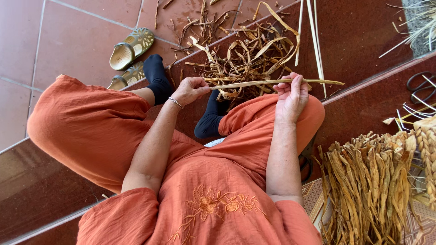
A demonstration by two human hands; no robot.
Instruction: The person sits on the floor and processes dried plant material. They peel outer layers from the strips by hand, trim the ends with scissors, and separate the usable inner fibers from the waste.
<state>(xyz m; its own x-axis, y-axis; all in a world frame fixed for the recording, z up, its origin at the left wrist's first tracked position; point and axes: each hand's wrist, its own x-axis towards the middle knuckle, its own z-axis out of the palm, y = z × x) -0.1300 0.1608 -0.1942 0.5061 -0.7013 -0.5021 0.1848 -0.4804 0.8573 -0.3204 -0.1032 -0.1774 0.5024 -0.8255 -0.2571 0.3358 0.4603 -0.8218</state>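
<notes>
Holding a long, pale, dried plant strip point(272, 82) level above the knees: left hand point(190, 89) fisted around its near end, right hand point(290, 93) pinching it mid-length. Tangled brown trimmings point(247, 54) lie on the step beyond. Step looks like smoothing or stripping; next move likely calls for even tension between both grips.

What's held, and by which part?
One dried strip, horizontal: left hand grips its left end; right hand pinches it further along, right end free.
</notes>
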